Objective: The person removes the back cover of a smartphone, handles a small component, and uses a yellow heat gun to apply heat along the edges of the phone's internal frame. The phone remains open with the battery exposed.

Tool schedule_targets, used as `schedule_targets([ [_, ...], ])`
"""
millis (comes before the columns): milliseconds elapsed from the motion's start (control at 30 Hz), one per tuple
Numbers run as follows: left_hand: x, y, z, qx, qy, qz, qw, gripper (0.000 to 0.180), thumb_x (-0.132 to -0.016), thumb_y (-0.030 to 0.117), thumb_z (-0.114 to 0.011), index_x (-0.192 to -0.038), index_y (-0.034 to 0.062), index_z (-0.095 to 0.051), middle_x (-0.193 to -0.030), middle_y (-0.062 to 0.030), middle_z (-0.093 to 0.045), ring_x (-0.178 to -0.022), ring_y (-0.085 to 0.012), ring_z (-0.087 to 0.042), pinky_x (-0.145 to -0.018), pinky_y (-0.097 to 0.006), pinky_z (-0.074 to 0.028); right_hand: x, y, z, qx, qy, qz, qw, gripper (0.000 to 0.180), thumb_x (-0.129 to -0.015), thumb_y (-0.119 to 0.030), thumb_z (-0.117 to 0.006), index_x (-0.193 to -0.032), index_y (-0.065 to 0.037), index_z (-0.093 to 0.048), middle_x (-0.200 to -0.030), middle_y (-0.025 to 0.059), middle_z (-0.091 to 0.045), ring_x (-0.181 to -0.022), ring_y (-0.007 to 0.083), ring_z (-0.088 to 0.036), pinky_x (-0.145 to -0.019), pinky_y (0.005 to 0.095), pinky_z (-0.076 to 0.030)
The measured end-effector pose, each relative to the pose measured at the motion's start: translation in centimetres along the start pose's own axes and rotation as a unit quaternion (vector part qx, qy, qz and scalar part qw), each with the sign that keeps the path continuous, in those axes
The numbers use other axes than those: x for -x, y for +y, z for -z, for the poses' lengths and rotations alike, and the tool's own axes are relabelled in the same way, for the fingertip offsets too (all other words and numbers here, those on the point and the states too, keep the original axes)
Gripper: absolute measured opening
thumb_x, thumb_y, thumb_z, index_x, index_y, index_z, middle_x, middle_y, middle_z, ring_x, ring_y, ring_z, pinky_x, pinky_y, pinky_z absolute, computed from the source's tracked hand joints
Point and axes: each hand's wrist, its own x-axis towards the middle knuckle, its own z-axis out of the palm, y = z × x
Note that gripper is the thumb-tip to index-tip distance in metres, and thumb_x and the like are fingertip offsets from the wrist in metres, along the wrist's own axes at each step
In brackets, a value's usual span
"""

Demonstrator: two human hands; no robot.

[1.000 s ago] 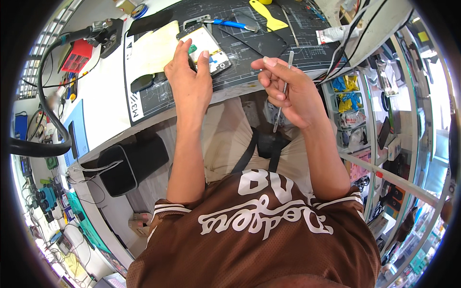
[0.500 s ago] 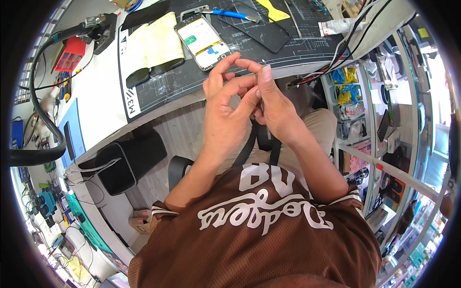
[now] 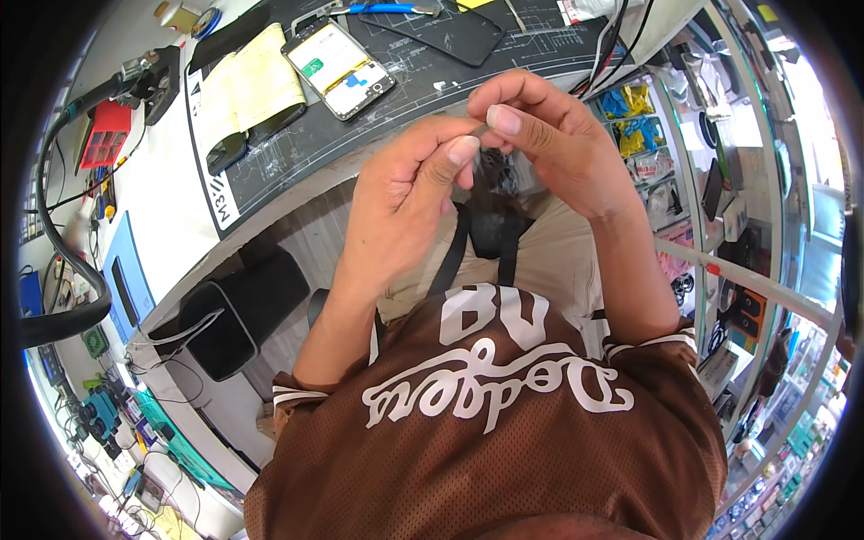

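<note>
My left hand [image 3: 400, 193] and my right hand [image 3: 562, 148] meet in front of my chest, off the near edge of the bench. Both are closed in a pinch, thumbs against fingers, with their tips almost touching. Something tiny and dark may sit between the fingertips, too small to make out. Ahead of my left hand, an opened phone [image 3: 335, 70] lies on the black work mat [image 3: 396, 76], its white and yellow inside facing up. A yellow cloth [image 3: 252, 90] lies left of it, partly over a dark phone-like slab [image 3: 228, 153].
Beyond the opened phone are a blue-handled tool [image 3: 393, 10] and a thin black frame [image 3: 463, 49]. A red organiser box [image 3: 105, 135] and a black cable arm [image 3: 67, 238] stand at the left. Glass shelves [image 3: 720, 216] rise at the right; a black bin [image 3: 225, 328] stands under the bench.
My hands have drawn apart from their interlaced hold to a fingertip pinch, the right one moving right. The view has shifted, so the bench items sit further left and higher.
</note>
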Motion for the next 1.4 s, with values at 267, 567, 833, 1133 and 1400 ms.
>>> schedule_targets([
  [267, 0.2, -0.4, -0.1, 0.002, -0.059, -0.021, 0.998, 0.025, -0.108, 0.021, -0.055, -0.109, 0.0027, -0.071, -0.094, -0.0003, -0.071, -0.073, -0.0082, -0.053, -0.071, -0.024, -0.047, 0.5, -0.1, 1.6, -0.031, -0.103, -0.021, 0.994, 0.029, -0.100, -0.029, -0.071, -0.117, -0.006, -0.070, -0.095, -0.0039, -0.066, -0.085, 0.0045, -0.057, -0.074, 0.0209, -0.043],
  [567, 0.2, 1.1, -0.6, -0.023, -0.094, -0.006, 0.995, 0.028, -0.108, 0.021, -0.056, -0.110, -0.0017, -0.071, -0.086, -0.0002, -0.063, -0.075, -0.0070, -0.050, -0.070, -0.024, -0.043, 1.3, -1.4, 2.1, 0.038, -0.117, -0.048, 0.991, 0.026, -0.100, -0.029, -0.071, -0.114, -0.007, -0.067, -0.095, -0.0028, -0.066, -0.084, 0.0056, -0.058, -0.075, 0.0222, -0.045],
  [833, -0.7, -0.1, 0.1, -0.008, -0.155, -0.056, 0.986, 0.023, -0.106, 0.018, -0.060, -0.112, -0.0002, -0.073, -0.098, -0.0050, -0.076, -0.074, -0.0097, -0.058, -0.068, -0.025, -0.049, 1.6, 1.7, 2.1, -0.231, -0.193, -0.114, 0.947, 0.037, -0.100, -0.024, -0.068, -0.130, -0.008, -0.053, -0.103, 0.0005, -0.059, -0.094, 0.0129, -0.061, -0.091, 0.0337, -0.051],
  [1133, -1.4, -1.7, 0.5, -0.056, -0.153, -0.137, 0.977, 0.020, -0.104, 0.015, -0.063, -0.111, -0.0007, -0.073, -0.086, -0.0044, -0.064, -0.072, -0.0117, -0.059, -0.066, -0.027, -0.049, 1.9, 3.7, 0.8, -0.307, -0.180, -0.050, 0.933, 0.037, -0.101, -0.028, -0.066, -0.130, -0.009, -0.052, -0.117, 0.0025, -0.059, -0.111, 0.0170, -0.060, -0.098, 0.0370, -0.046],
  [1400, -1.5, -1.3, 0.6, -0.010, -0.173, -0.093, 0.981, 0.021, -0.104, 0.014, -0.062, -0.114, -0.0015, -0.072, -0.087, -0.0061, -0.066, -0.076, -0.0126, -0.059, -0.069, -0.028, -0.049, 2.0, 2.9, 1.8, -0.211, -0.179, -0.033, 0.960, 0.041, -0.101, -0.026, -0.067, -0.133, -0.006, -0.052, -0.123, 0.0076, -0.061, -0.112, 0.0193, -0.062, -0.095, 0.0338, -0.047],
])
